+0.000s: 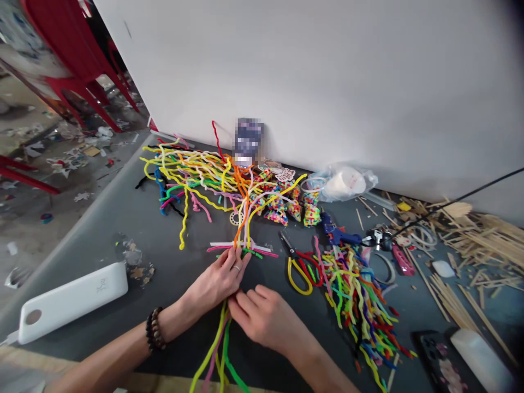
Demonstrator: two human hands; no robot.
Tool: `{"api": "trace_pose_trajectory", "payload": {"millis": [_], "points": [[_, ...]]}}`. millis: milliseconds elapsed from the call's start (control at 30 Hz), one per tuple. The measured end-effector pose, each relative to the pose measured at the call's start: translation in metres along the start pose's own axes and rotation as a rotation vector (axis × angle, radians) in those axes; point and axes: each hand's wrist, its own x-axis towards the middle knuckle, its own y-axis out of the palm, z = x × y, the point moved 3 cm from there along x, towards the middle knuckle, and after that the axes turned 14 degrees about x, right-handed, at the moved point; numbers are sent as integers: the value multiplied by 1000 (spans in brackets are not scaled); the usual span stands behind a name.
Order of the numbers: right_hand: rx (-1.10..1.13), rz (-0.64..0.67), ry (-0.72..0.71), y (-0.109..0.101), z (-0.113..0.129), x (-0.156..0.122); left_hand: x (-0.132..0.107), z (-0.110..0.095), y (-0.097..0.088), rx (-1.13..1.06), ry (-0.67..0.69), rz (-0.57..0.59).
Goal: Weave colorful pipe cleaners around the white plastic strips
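My left hand point(219, 279), with a ring and a beaded bracelet, pinches a bundle of coloured pipe cleaners point(219, 349) that trails toward me in yellow, green and pink. My right hand point(262, 316) is closed on the same bundle just beside the left. Right beyond my fingers, orange and white pipe cleaners point(241, 218) run up into a big tangled pile point(196, 172) by the wall. A few short pink, white and green pieces point(245, 249) lie crosswise at my fingertips.
Yellow-handled scissors point(298, 265), a second pipe cleaner heap point(356, 295), a blue glue gun point(335, 233) and bead pieces point(282, 204) lie to the right. A white power bank point(71, 300) sits left, a phone point(442, 360) lower right, wooden sticks point(478, 240) far right, red chairs point(73, 60) beyond the table.
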Motion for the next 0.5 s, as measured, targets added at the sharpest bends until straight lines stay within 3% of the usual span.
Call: {"api": "trace_pose_trajectory", "payload": {"millis": [67,133,233,333,500], "points": [[61,-122,146,-9,-22,1,0,-3,1,-2,2,11],[72,-280,444,-15,-50,3,0,-5,2,10,-11,10],[124,-282,711,-10,-85,16,1,-6,2,43,-27,-5],[166,-194,794,0,-103,34,1,-3,1,35,-4,-43],[148,-163,804,9,-107,47,1,2,2,4,0,-72]]}}
